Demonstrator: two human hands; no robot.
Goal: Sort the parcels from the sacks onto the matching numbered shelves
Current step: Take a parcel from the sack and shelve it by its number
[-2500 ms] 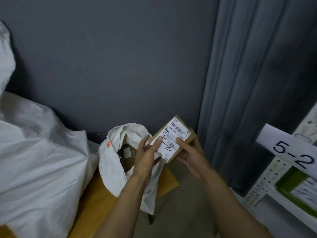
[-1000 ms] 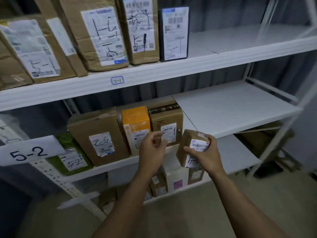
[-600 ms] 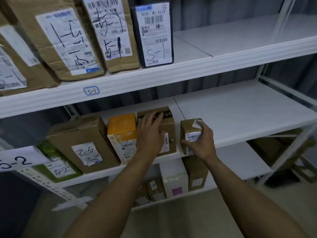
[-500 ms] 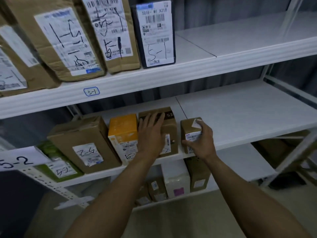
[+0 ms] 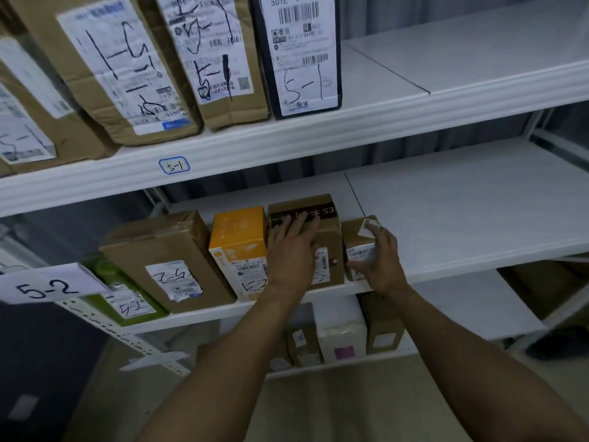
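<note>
Small parcel [image 5: 353, 232] upright, label outward, right hand [image 5: 380, 263] gripping, left hand [image 5: 291, 250] flat

White 5-2 shelf [image 5: 462, 218], five labelled parcels [image 5: 165, 250] upright along its front, 5-1 shelf [image 5: 478, 43] above, larger parcels [image 5: 220, 59] side by side

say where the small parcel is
Head view, centre-right: the small parcel stands on the 5-2 shelf, gripped by the right hand, beside the taped box.

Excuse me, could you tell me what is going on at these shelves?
A person is sorting parcels. Their right hand holds a small box standing on the 5-2 shelf, at the right end of the row. Their left hand rests flat on the tall brown box beside it, apparently steadying it.
</note>
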